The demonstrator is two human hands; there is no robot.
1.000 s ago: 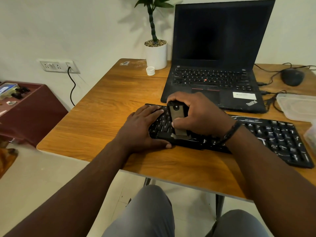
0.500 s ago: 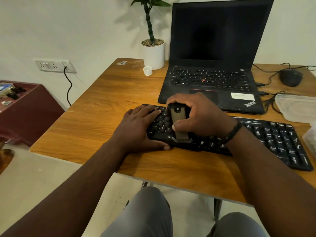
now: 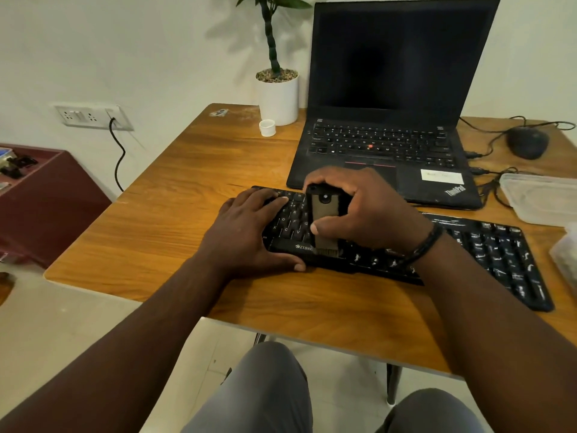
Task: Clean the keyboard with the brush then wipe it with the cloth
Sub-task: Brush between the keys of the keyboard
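Note:
A black keyboard [image 3: 487, 251] lies across the wooden table [image 3: 175, 214] in front of me. My left hand [image 3: 249, 232] rests flat on the keyboard's left end, thumb along its front edge. My right hand [image 3: 365, 210] grips a small brush [image 3: 323, 210] with a tan and black handle, held upright with the bristles down on the keyboard's front edge near the logo. I see no cloth in this view.
An open black laptop [image 3: 390, 98] stands right behind the keyboard. A white plant pot [image 3: 279, 98] and a small white cap [image 3: 267, 128] sit at the back left. A black mouse [image 3: 527, 145] with cables and a clear plastic container [image 3: 540, 198] lie at the right.
The brush has slid a little toward me, down to the keyboard's front edge. My left hand stays pressed on the keyboard's left end.

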